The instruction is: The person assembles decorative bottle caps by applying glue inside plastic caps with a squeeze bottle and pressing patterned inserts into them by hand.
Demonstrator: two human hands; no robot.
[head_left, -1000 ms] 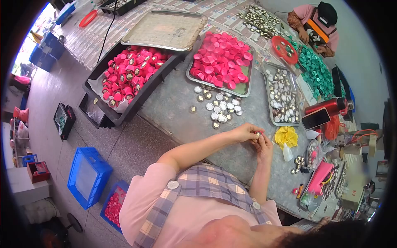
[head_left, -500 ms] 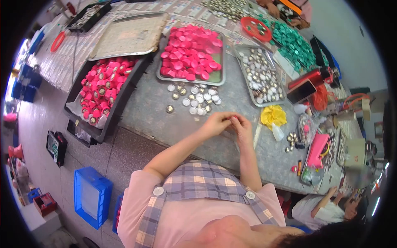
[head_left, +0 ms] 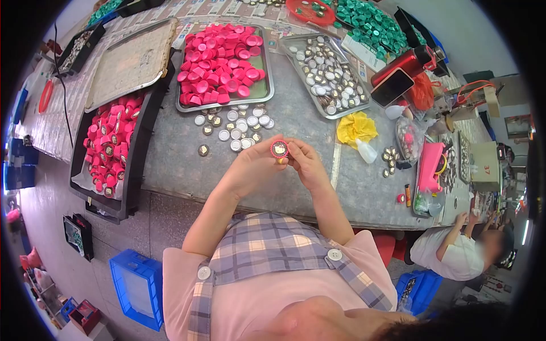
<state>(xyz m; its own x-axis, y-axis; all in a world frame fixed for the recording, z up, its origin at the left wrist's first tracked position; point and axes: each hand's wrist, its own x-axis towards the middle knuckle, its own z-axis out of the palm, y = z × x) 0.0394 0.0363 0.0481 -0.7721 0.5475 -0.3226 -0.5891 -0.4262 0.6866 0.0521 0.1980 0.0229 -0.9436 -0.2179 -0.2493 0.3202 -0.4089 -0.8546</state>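
Observation:
Both hands hold a pink bottle cap (head_left: 279,149) in front of my chest, over the near part of the table. A round dark-and-gold printed disc shows in its face, turned up toward me. My left hand (head_left: 254,163) grips the cap from the left, and my right hand (head_left: 307,163) pinches its right side with thumb and fingers. Just beyond the hands lie several loose round metal discs (head_left: 236,145), some white side up. Behind them a metal tray (head_left: 269,91) bears a heap of pink caps (head_left: 219,65).
At left, a black crate (head_left: 149,128) holds pink caps with discs, an empty tray (head_left: 133,62) resting across it. Right of centre stands a tray of discs (head_left: 327,77). A yellow cloth (head_left: 356,129), phone (head_left: 392,87) and red bottle (head_left: 404,65) lie further right. Another person (head_left: 449,250) sits at right.
The view has shifted, so the table things sit further left and higher. My hands have turned the pink cap, and its disc face now shows; before, the fingers mostly covered it.

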